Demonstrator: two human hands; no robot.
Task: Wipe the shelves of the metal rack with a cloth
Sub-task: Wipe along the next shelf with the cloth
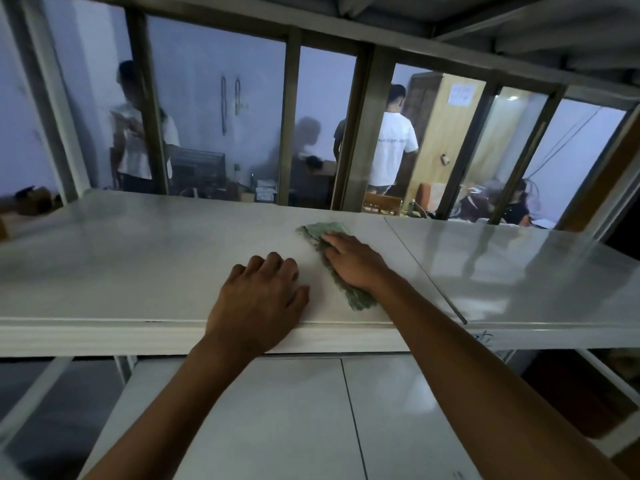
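A white metal rack shelf [138, 265] spans the view at chest height. A green cloth [320, 232] lies flat on it near the middle, and my right hand [349, 263] presses down on the cloth with fingers spread, covering its centre. To its left, my left hand [258, 299] rests palm down on the shelf by the front edge, fingers slightly curled, holding nothing. Another white shelf [277, 410] lies below, under my forearms.
A seam [426, 271] splits the shelf into two panels right of the cloth. A window with dark frame bars [289, 123] stands behind the rack; people are in the room beyond. An upper shelf [519, 26] hangs overhead. A dark object [29, 199] sits at far left.
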